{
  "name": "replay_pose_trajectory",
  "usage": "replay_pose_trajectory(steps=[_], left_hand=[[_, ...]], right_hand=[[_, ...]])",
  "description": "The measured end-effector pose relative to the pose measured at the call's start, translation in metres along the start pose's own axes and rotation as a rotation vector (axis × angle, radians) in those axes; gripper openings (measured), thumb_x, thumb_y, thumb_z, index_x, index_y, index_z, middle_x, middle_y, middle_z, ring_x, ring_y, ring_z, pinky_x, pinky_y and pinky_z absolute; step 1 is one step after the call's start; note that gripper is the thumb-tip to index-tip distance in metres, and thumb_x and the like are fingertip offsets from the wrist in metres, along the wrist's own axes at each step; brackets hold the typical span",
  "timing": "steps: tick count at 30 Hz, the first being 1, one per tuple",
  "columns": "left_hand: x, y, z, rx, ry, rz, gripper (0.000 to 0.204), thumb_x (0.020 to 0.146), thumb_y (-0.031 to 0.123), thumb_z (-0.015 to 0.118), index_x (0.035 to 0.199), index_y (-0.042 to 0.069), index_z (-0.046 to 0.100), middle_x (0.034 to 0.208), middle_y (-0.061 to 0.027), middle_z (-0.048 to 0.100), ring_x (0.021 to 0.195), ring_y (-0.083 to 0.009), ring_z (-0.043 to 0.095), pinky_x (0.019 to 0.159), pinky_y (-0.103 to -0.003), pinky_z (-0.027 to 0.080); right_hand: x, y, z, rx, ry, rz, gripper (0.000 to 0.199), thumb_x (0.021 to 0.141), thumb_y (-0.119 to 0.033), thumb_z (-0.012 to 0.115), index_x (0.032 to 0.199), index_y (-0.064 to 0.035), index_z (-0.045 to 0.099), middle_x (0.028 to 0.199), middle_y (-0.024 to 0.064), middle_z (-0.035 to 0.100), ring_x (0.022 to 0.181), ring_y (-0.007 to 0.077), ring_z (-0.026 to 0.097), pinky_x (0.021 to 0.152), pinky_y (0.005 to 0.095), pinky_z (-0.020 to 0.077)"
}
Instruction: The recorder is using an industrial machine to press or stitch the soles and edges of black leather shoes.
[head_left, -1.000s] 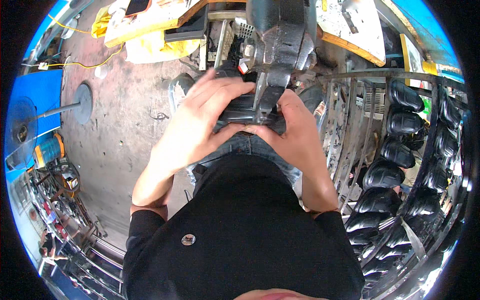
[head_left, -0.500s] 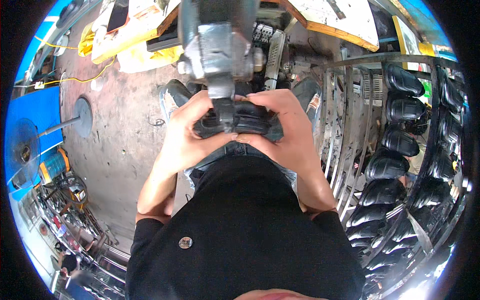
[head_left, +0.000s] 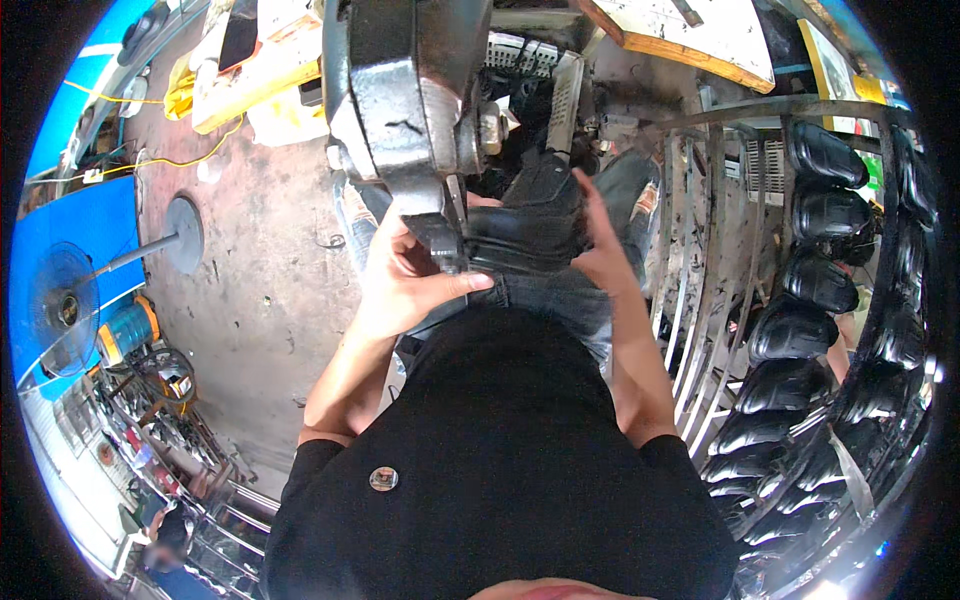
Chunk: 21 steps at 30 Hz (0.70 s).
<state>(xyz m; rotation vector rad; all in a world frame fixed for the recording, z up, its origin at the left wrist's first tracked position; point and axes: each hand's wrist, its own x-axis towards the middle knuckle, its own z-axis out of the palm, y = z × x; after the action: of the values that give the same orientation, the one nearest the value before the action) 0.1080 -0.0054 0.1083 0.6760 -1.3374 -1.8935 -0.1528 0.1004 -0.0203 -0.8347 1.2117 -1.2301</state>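
Note:
A black shoe (head_left: pixel 530 235) lies under the metal head of a machine (head_left: pixel 395 110), above my lap. My left hand (head_left: pixel 405 285) is wrapped round the shoe's left end. Its thumb lies along the near side, and a fingertip shows on the far side behind the metal foot (head_left: pixel 435 230). Beside the right end of the shoe, my right hand (head_left: pixel 607 255) is open, index finger stretched away from me and thumb apart. Whether it touches the shoe I cannot tell. The machine foot hides part of the shoe and of my left fingers.
On the right stands a metal rack (head_left: pixel 880 230) with several black shoes (head_left: pixel 825 215). Worktables with wooden edges (head_left: pixel 700 62) are at the far side. A grey plastic crate (head_left: pixel 520 55) sits beyond the machine. A standing fan (head_left: pixel 70 305) and yellow cable (head_left: pixel 205 150) are on the left.
My right hand has loosened from the shoe and moved right, its fingers opening. The shoe shows more of its right part. The machine head appears further left in the picture.

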Motion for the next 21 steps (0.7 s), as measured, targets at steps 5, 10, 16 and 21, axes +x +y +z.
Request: replay_pose_trajectory(steps=[5, 10, 16, 21], left_hand=[[0.004, -0.006, 0.008, -0.032, -0.019, -0.028, 0.074, 0.072, -0.013, 0.085, 0.136, 0.001, 0.050, 0.135, -0.0208, 0.063, 0.126, -0.0249, 0.061, 0.107, -0.040, 0.052], [-0.010, -0.024, -0.001, -0.162, 0.178, -0.071, 0.077, 0.072, -0.015, 0.083, 0.137, 0.006, 0.046, 0.132, -0.0147, 0.064, 0.118, -0.0203, 0.063, 0.102, -0.037, 0.052], [-0.015, -0.019, 0.003, -0.307, 0.298, -0.063, 0.071, 0.075, -0.014, 0.079, 0.134, 0.007, 0.047, 0.141, -0.0153, 0.059, 0.120, -0.0200, 0.062, 0.102, -0.035, 0.052], [-0.019, -0.025, -0.003, -0.629, 0.339, -0.160, 0.075, 0.076, -0.013, 0.079, 0.139, 0.008, 0.045, 0.149, -0.0208, 0.052, 0.128, -0.0256, 0.059, 0.105, -0.039, 0.053]], right_hand=[[-0.014, -0.045, -0.035, 0.044, 0.080, -0.012, 0.126, 0.056, 0.008, 0.090, 0.163, -0.0113, 0.026, 0.166, 0.0092, 0.032, 0.151, 0.0274, 0.035, 0.125, 0.0421, 0.0281], [-0.011, -0.096, -0.061, -0.403, 0.139, -0.225, 0.126, 0.045, 0.011, 0.086, 0.159, -0.0067, 0.036, 0.163, 0.0092, 0.039, 0.150, 0.0264, 0.035, 0.125, 0.0417, 0.0283], [-0.006, -0.167, -0.050, -0.327, 0.119, -0.253, 0.122, 0.045, 0.012, 0.080, 0.158, -0.0007, 0.036, 0.158, 0.0137, 0.044, 0.143, 0.0264, 0.045, 0.120, 0.0396, 0.0359], [-0.007, -0.216, -0.017, -0.553, 0.104, -0.339, 0.122, 0.040, 0.012, 0.079, 0.155, 0.0007, 0.039, 0.157, 0.0157, 0.046, 0.141, 0.0275, 0.048, 0.118, 0.0410, 0.0407]])
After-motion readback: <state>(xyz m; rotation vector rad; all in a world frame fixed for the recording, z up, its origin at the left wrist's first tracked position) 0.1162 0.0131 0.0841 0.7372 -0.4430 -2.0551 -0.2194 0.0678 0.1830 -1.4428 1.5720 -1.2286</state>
